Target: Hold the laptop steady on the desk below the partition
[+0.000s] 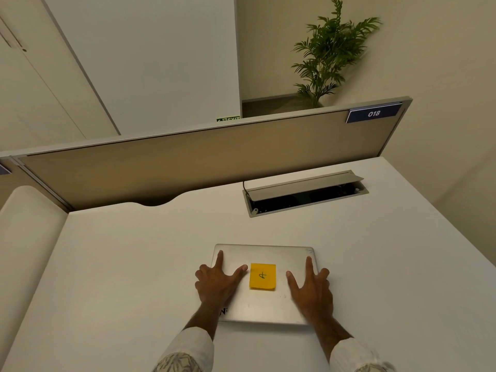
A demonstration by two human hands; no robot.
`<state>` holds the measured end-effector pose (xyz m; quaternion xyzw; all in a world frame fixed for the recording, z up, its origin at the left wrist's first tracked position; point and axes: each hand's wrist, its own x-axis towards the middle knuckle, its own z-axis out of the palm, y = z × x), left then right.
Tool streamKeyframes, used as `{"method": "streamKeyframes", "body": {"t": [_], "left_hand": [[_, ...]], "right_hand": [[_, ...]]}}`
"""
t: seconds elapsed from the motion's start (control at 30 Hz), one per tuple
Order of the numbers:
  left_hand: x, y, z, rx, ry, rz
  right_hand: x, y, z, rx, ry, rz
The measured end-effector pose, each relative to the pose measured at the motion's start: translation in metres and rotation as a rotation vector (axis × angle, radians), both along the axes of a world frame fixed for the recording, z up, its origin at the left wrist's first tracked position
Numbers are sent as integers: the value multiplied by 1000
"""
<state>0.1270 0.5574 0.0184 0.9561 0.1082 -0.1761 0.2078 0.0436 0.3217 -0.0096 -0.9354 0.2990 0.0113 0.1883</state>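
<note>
**Both hands flat on a closed laptop**

The left hand (pixel 216 281) and right hand (pixel 311 287) rest with fingers spread and straight on the closed laptop (pixel 264 304), grasping nothing. Between them, stuck on the laptop's lid, is a yellow sticky note (pixel 262 276). The laptop lies on the white desk (pixel 134 264), with the open cable tray (pixel 306 193) beyond it.
</note>
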Motion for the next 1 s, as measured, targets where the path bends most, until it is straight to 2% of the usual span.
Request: {"method": "streamKeyframes", "body": {"t": [0.5, 1.0], "left_hand": [[-2, 5, 2, -210, -7, 27], [-20, 20, 9, -272, -55, 145]], "right_hand": [[4, -6, 7, 10, -8, 21], [24, -1, 22, -6, -34, 166]]}}
